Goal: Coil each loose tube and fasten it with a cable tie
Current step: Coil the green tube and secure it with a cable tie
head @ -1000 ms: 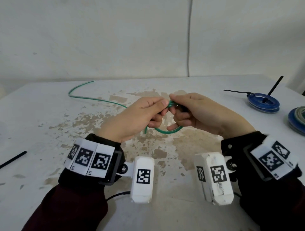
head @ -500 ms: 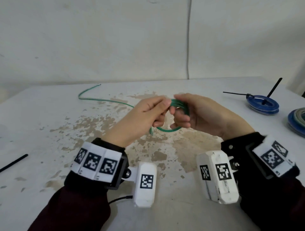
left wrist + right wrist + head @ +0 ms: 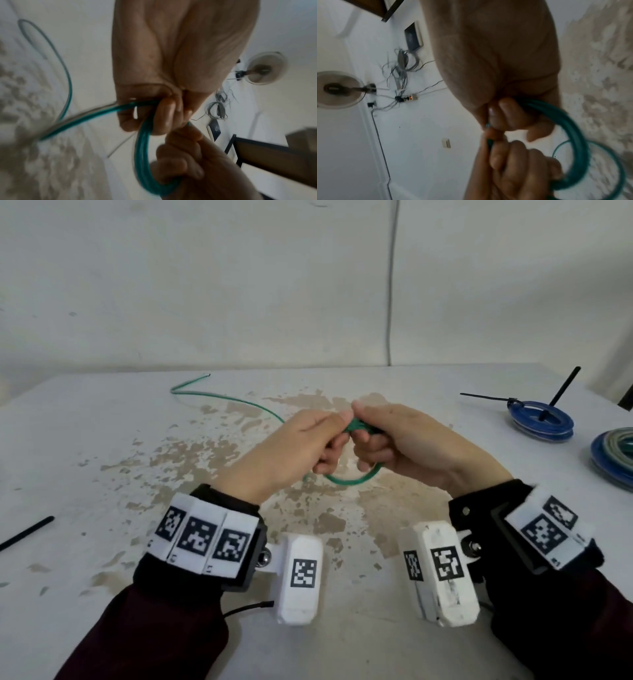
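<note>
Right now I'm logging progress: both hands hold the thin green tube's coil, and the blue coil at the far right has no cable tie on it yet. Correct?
Not quite. The blue coil of tube already has a black cable tie on it, as the head view shows. The rest holds: the left hand and right hand both hold the thin green tube.

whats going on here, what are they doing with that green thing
A person is winding a green tube into a small coil above the table. Both the left hand and the right hand grip the coil where its loops meet. A loose tail of the tube lies across the table, not yet wound in. No cable tie is on it yet; a black tie lies at the left edge. A blue coil at the far right already carries ties.
</note>
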A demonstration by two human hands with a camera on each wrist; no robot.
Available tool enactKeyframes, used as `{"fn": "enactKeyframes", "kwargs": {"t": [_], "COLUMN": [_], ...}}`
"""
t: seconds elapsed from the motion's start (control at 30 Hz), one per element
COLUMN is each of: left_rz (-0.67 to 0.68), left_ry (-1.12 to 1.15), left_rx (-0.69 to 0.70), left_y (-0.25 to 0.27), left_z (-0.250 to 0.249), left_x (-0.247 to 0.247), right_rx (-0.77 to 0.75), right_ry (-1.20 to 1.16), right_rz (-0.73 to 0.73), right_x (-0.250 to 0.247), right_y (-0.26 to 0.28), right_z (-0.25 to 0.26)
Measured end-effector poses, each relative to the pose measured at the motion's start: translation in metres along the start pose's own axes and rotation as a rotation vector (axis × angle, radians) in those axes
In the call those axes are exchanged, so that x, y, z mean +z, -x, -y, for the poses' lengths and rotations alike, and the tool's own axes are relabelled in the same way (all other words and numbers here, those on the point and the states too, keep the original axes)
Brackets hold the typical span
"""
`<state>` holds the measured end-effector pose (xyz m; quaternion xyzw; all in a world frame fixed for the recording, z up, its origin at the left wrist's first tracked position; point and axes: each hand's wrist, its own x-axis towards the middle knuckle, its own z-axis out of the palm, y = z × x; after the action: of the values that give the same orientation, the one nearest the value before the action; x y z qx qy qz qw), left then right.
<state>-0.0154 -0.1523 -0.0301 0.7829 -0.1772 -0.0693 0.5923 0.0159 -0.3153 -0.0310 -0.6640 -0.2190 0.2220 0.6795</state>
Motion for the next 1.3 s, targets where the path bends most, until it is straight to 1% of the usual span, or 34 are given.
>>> {"fn": "enactKeyframes", "kwargs": {"t": [0.07,0.13,0.2,0.27,0.33,0.4,0.53,0.6,0.67,0.73,0.83,0.9,0.93,1.0,1.03,1.07,1.1,1.17,1.23,1.27,1.3], "left_rz": [0.000,-0.005,-0.005,-0.006,-0.001,0.012,0.056,0.059,0.029,-0.034,-0.131,-0.136,-0.120,-0.075,-0.063,-0.067,-0.085,-0.121,-0.121,-0.108,-0.092], "left_ry": [0.141,0.185,0.132,0.022,-0.066,-0.052,0.120,0.147,0.134,0.102,0.096,0.170,0.246,0.435,0.480,0.474,0.412,0.197,0.033,0.017,0.047], "left_rx": [0.009,0.012,0.007,-0.004,-0.012,-0.009,0.000,0.016,0.027,0.023,0.021,0.010,-0.003,-0.034,-0.034,-0.027,-0.016,0.014,0.050,0.066,0.081], "left_y": [-0.001,-0.002,-0.002,0.000,0.001,-0.001,-0.019,-0.033,-0.046,-0.058,-0.072,-0.080,-0.084,-0.087,-0.088,-0.088,-0.087,-0.084,-0.081,-0.081,-0.081], "left_z": [-0.002,-0.001,0.002,0.003,0.003,-0.001,-0.024,-0.037,-0.046,-0.052,-0.051,-0.045,-0.040,-0.029,-0.024,-0.021,-0.020,-0.022,-0.028,-0.030,-0.032], "left_x": [-0.003,-0.008,-0.011,-0.010,-0.009,-0.009,-0.020,-0.033,-0.045,-0.051,-0.052,-0.052,-0.052,-0.055,-0.058,-0.060,-0.063,-0.063,-0.057,-0.054,-0.051], "right_rx": [-0.076,-0.090,-0.029,0.050,0.078,0.021,-0.139,-0.157,-0.125,-0.085,-0.070,-0.105,-0.128,-0.153,-0.152,-0.139,-0.116,-0.062,-0.036,-0.052,-0.089], "right_ry": [-0.160,-0.248,-0.184,-0.060,0.026,0.041,-0.172,-0.198,-0.155,-0.124,-0.081,-0.117,-0.164,-0.257,-0.273,-0.265,-0.240,-0.161,-0.006,0.071,0.112], "right_rz": [-0.067,-0.100,-0.099,-0.040,0.012,-0.013,-0.127,-0.114,-0.069,-0.038,-0.096,-0.176,-0.209,-0.236,-0.227,-0.208,-0.183,-0.142,-0.150,-0.176,-0.207], "right_x": [0.002,0.003,0.003,0.003,0.003,0.004,0.004,0.001,-0.006,-0.013,-0.017,-0.017,-0.016,-0.016,-0.017,-0.019,-0.021,-0.024,-0.025,-0.024,-0.023], "right_y": [-0.003,-0.005,-0.004,-0.002,0.001,0.002,-0.009,-0.020,-0.031,-0.043,-0.058,-0.070,-0.074,-0.080,-0.082,-0.083,-0.082,-0.078,-0.076,-0.075,-0.074], "right_z": [0.000,0.001,0.001,0.001,0.001,0.003,0.020,0.037,0.054,0.068,0.072,0.067,0.064,0.059,0.057,0.057,0.056,0.055,0.054,0.056,0.058]}}
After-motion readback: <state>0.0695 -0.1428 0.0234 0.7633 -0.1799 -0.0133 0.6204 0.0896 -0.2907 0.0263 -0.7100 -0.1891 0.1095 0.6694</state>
